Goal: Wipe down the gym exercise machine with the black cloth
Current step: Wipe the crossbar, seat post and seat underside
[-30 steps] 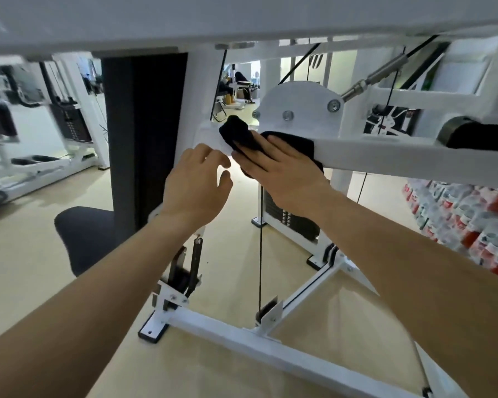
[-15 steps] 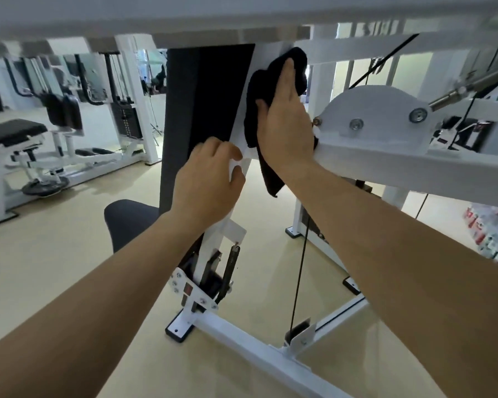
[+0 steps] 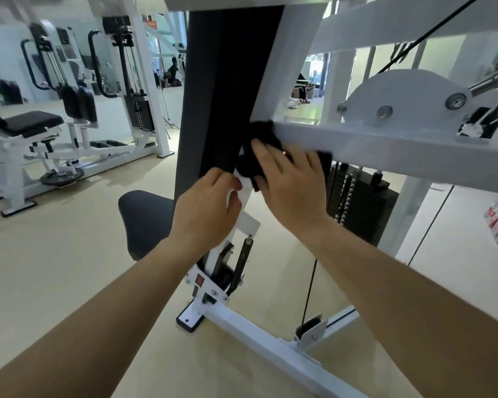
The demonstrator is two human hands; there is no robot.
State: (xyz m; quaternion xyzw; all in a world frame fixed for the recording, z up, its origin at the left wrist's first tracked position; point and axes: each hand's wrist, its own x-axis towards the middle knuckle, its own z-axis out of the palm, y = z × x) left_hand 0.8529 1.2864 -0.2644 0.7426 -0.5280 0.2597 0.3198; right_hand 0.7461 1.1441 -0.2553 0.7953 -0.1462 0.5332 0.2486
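The white gym machine [image 3: 385, 147] fills the upper right, with a slanted upright post, a black back pad [image 3: 224, 90] and a horizontal arm. The black cloth [image 3: 252, 165] lies bunched against the post just under the arm's left end. My right hand [image 3: 292, 185] presses the cloth flat onto the post with straight, spread fingers and covers much of it. My left hand [image 3: 210, 208] grips the post just below and left of the cloth, fingers curled round its edge.
A dark round seat [image 3: 144, 219] sits left of the post. A spring [image 3: 243, 262] and the base frame [image 3: 270, 337] lie below my hands. A weight stack [image 3: 360, 202] stands behind, a cable [image 3: 309, 291] hangs beside it. Another machine [image 3: 69, 130] stands at the far left.
My right hand has slid the cloth down the post, from near the top to the junction with the horizontal arm. The left hand keeps its hold on the post.
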